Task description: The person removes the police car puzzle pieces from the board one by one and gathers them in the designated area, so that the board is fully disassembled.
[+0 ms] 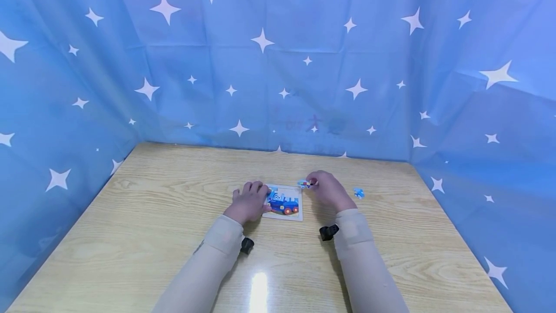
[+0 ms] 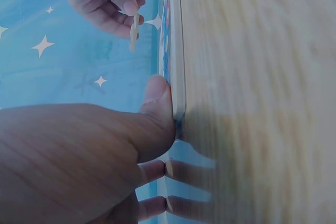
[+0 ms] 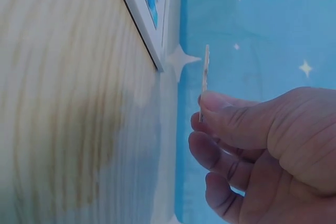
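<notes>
A jigsaw puzzle [image 1: 278, 217] in a white frame, showing a blue cartoon train, lies flat on the table. My left hand [image 1: 249, 203] rests at its left side; the thumb [image 2: 157, 98] presses on the frame's edge, and fingertips beyond it touch the tabletop. Held up just past the frame's upper right corner is a thin puzzle piece [image 3: 205, 72], printed blue with some red. My right hand [image 1: 326, 190] pinches it between thumb and fingers, clear of the table and nearly edge-on in both wrist views.
Another blue puzzle piece [image 1: 358, 192] lies on the wooden table [image 1: 130, 235] to the right of my right hand. A blue curtain with white stars [image 1: 260, 86] stands behind the table and along both sides.
</notes>
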A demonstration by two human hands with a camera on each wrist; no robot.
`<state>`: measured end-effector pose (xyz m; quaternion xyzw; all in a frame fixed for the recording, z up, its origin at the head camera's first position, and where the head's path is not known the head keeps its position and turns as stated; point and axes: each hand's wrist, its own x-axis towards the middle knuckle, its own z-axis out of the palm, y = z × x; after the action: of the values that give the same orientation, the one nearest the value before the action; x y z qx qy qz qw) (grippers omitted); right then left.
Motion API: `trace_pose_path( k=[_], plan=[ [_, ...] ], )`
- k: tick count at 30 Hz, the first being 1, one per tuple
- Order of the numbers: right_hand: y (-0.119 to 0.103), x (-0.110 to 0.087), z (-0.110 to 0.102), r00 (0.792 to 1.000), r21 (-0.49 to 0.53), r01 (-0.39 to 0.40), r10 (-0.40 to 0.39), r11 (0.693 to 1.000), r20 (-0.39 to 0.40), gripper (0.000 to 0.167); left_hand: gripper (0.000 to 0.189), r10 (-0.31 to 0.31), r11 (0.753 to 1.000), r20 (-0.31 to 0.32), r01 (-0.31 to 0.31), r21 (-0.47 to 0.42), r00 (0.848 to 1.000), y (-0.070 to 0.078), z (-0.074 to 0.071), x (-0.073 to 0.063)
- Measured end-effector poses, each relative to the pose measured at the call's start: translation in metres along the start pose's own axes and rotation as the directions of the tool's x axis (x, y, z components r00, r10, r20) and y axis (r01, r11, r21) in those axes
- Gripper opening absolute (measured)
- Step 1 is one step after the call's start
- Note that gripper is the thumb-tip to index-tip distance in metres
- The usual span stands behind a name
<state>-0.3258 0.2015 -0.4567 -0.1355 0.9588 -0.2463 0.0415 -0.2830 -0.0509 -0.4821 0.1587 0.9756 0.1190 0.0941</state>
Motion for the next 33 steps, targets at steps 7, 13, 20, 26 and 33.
trace_pose_path(
  k=[7,13,20,26,33],
  plan=[
    [0.012,-0.003,-0.007,1.000,0.016,-0.028,0.028,0.999,0.004,0.027,0.051,0.005,1.000,0.003,-0.005,-0.003,1.000,0.001,0.001,0.000],
    [0.018,-0.004,-0.013,0.999,-0.002,-0.045,0.045,0.999,0.002,0.028,0.051,0.004,1.000,0.000,-0.004,0.001,1.000,0.001,0.001,0.000],
    [0.022,-0.006,-0.018,0.998,0.001,-0.055,0.055,0.998,0.017,0.031,0.050,0.003,1.000,0.007,-0.003,-0.005,1.000,0.000,0.001,0.000],
    [0.027,-0.007,-0.023,0.996,0.007,-0.082,0.082,0.997,0.039,0.032,0.050,0.005,1.000,0.007,-0.005,-0.017,1.000,0.000,-0.001,-0.002],
    [0.029,-0.009,-0.029,0.996,0.030,-0.085,0.083,0.996,0.044,0.030,0.049,0.005,1.000,0.001,-0.005,-0.014,1.000,0.000,0.000,-0.002]
  ],
)
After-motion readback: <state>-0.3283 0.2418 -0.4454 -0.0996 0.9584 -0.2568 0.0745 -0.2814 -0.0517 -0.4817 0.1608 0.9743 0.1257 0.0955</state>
